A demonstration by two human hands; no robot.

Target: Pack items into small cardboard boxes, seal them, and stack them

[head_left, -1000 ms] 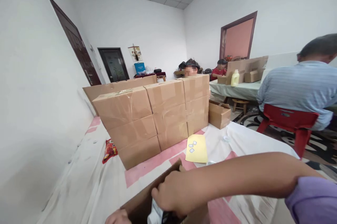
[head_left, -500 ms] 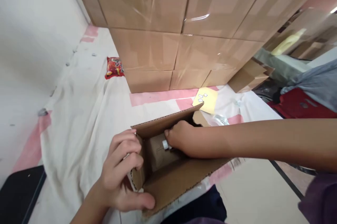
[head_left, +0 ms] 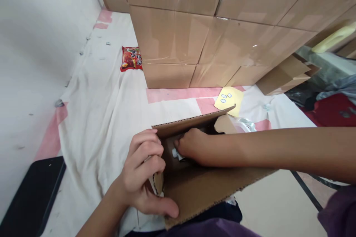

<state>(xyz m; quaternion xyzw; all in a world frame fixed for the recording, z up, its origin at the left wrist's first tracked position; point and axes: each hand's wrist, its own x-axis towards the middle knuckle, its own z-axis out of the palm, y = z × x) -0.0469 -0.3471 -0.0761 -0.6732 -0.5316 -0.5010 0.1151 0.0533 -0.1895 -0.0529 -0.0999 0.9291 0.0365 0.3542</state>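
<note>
An open cardboard box (head_left: 205, 188) lies in front of me on the cloth, its flaps raised. My left hand (head_left: 147, 172) grips the box's left end, fingers over the far side and thumb on the near flap. My right hand (head_left: 193, 146) reaches inside with its fingers curled around a small item. A white cap (head_left: 175, 152) and a bit of a pale body stick out from that grip, like a capped bottle or tube. The rest of it is hidden by the hand.
Taped cardboard cartons (head_left: 172, 36) stand stacked behind the box. A red snack packet (head_left: 131, 59) lies at their left. A yellow paper (head_left: 229, 99) and a clear tape roll (head_left: 246, 125) sit beyond the box. A black phone (head_left: 33, 196) rests at lower left; a smaller carton (head_left: 283, 75) is at right.
The box and my left hand have shifted right in the view, along with the background. My right hand stays inside the box, still closed on the white-capped item.
</note>
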